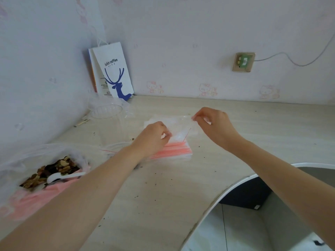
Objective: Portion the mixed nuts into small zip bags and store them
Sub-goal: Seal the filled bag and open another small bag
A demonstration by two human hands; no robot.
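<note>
A stack of small clear zip bags (174, 151) with red seal lines lies in the middle of the table (163, 187). Above it, one clear zip bag (181, 127) is lifted between both hands. My left hand (154, 136) pinches its left edge, and my right hand (213, 125) pinches its upper right corner. At the left, a big clear plastic bag (27, 160) lies open with the mixed nuts (52, 171) inside and a white plastic spoon (61, 176) resting on them.
A clear plastic cup (106, 111) in loose plastic stands at the back left. A white paper bag with a blue deer (116, 71) leans in the wall corner. Crumbs dot the table. The table's curved white edge (226, 192) runs at the right, with floor below.
</note>
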